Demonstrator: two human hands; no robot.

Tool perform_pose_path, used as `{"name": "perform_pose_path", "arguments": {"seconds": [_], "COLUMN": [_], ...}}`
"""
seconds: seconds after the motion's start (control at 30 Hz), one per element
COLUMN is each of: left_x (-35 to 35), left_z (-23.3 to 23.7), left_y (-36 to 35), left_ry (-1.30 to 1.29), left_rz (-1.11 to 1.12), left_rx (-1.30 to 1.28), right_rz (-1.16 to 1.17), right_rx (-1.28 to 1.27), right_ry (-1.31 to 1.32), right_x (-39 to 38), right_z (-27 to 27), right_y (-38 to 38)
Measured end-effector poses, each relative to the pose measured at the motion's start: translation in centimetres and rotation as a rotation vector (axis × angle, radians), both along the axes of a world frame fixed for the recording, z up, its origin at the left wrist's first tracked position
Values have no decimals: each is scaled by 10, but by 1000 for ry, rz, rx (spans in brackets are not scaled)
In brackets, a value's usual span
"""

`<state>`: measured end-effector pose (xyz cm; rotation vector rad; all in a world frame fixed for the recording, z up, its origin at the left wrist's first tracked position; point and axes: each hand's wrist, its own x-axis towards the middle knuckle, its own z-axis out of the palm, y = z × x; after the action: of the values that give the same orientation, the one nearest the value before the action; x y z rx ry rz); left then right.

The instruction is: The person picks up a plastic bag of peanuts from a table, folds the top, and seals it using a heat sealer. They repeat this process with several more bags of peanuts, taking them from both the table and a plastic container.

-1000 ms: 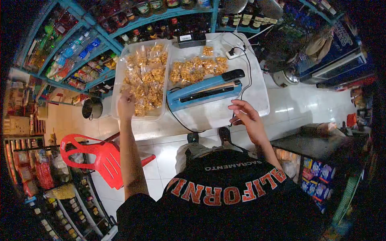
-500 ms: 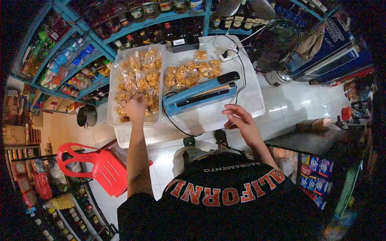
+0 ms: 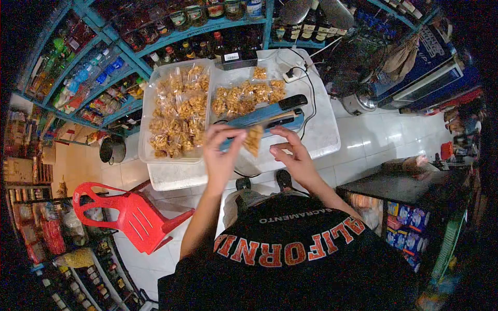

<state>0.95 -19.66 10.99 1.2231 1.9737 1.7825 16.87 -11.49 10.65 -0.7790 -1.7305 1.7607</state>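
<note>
blue shelves (image 3: 104, 36) of bottles, white tiled floor (image 3: 378, 140), red plastic chair (image 3: 129, 217), dim light

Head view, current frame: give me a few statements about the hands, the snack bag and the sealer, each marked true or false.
1. The left hand pinches a small snack bag. True.
2. The right hand presses the blue sealer shut. False: it hovers open beside the bag, fingers spread.
3. A clear tub left of the sealer holds many filled bags. True.
4. The red chair stands on the table. False: it stands on the floor, to the person's left.
</note>
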Motion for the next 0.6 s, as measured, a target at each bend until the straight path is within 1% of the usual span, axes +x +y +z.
{"name": "perform_pose_path", "arguments": {"seconds": [0.03, 0.1, 0.13, 0.2, 0.23, 0.3, 0.4, 0.43, 0.5, 0.53, 0.6], "left_x": [10, 27, 34, 44, 48, 54, 59, 60, 62, 62, 63], "left_z": [0, 0, 2, 6, 6, 6, 10, 10, 9, 8, 7], "left_y": [5, 14, 18, 25, 28, 33, 37, 39, 42, 43, 45], "left_ry": [0, 89, 88, 25, 27, -4, -46, -44, -139, -137, -144], "left_rz": [1, -111, -116, -215, -223, -229, -251, -265, -289, -303, -265], "left_rx": [1, -5, -3, -4, -4, 1, -15, -13, 15, 15, 20], "right_rz": [1, -19, -24, -71, -79, -194, -262, -276, -243, -257, -280], "right_rx": [1, -44, -42, -87, -86, -69, -112, -108, -202, -199, -247], "right_ry": [0, 50, 50, 105, 107, 191, 239, 242, 250, 254, 274], "right_x": [2, 7, 11, 17, 19, 19, 25, 27, 30, 31, 32], "right_z": [-1, -4, -5, -6, -2, 6, -9, -12, -14, -13, -7], "right_y": [-1, 1, 2, 5, 6, 5, 8, 9, 11, 12, 11]}}
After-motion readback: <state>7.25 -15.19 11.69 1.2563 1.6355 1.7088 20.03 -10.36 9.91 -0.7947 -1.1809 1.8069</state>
